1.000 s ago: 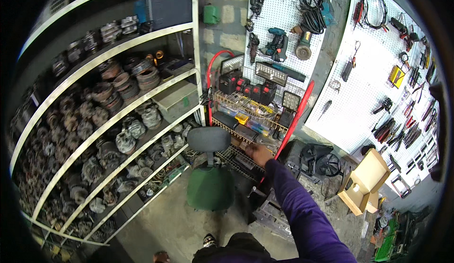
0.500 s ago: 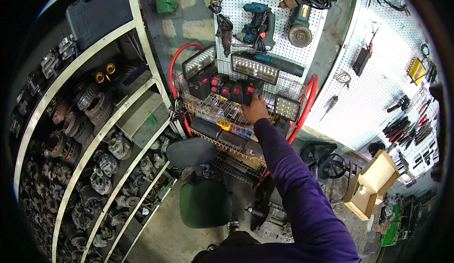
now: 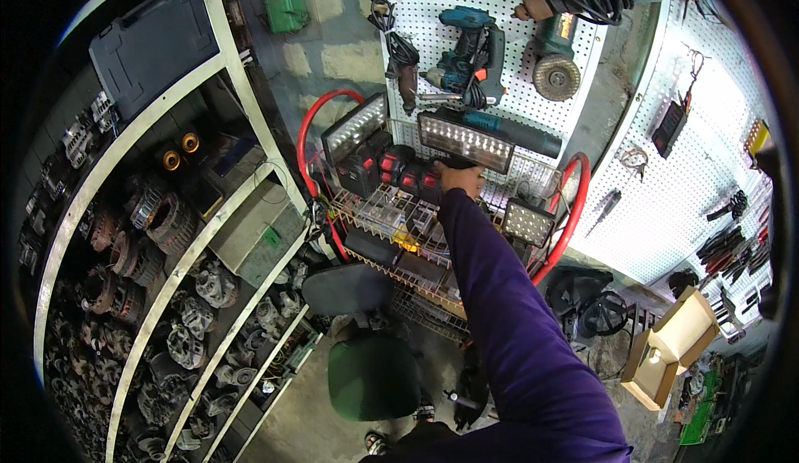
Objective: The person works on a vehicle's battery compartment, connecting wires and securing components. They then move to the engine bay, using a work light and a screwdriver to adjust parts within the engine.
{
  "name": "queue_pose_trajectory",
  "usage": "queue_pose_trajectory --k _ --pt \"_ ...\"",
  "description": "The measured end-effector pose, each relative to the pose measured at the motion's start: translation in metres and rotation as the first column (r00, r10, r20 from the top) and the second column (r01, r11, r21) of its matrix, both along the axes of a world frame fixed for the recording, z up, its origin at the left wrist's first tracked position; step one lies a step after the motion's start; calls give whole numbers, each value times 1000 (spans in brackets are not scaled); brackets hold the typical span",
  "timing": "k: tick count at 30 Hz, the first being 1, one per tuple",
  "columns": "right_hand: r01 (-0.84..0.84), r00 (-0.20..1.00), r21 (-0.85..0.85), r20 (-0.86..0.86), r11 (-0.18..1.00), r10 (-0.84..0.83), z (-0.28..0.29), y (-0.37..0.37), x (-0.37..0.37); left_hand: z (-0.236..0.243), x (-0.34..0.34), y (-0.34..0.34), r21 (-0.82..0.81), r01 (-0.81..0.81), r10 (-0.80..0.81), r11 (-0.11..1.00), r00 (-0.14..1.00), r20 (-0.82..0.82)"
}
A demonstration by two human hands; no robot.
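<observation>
My right hand (image 3: 463,181), in a purple sleeve, reaches to the upper shelf of a wire rack (image 3: 391,213). Its fingers curl over at the right end of a row of black-and-red battery packs (image 3: 398,163), just below a wide LED work light (image 3: 466,140). What the fingers close on is mostly hidden behind the hand; only something dark shows beside them. Another LED light (image 3: 356,128) stands at the row's left, and a smaller square one (image 3: 528,222) is to the right of my forearm. My left hand is out of view.
A green-seated chair (image 3: 373,378) stands before the rack. Metal shelves (image 3: 158,288) full of used machine parts line the left. Drills (image 3: 468,59) and a grinder (image 3: 556,68) hang on white pegboard. An open cardboard box (image 3: 671,348) is at the right.
My right hand has shifted up and deeper over the rack, its fingers curling further. The rightmost battery pack, visible before, no longer shows at its place. The whole view has shifted slightly.
</observation>
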State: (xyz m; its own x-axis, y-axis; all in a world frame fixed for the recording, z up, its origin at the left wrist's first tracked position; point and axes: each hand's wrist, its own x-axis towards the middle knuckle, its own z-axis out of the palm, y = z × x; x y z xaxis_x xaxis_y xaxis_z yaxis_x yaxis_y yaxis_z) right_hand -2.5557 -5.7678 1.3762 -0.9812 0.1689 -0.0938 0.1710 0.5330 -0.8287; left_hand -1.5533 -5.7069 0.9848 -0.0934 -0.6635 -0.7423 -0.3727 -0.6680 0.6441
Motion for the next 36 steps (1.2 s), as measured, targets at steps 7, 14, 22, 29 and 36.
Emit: queue_pose_trajectory --k 7,14,22,29,36 --pt "23 978 -70 -206 997 -37 -23 9 6 16 -47 14 72 312 -319 947 900 299" --pt "47 989 -66 -136 997 -56 -6 8 24 35 -36 17 132 518 -526 845 764 372" --pt "103 987 -82 -112 991 -112 -5 -4 6 -19 -33 -18 -8 275 -266 961 938 223" --pt "107 966 -199 -209 974 -148 -20 17 29 -30 -32 -8 -15 275 -267 961 942 205" --pt "-82 923 -166 -386 983 12 -15 49 78 49 -174 -33 -310 519 -509 797 852 118"
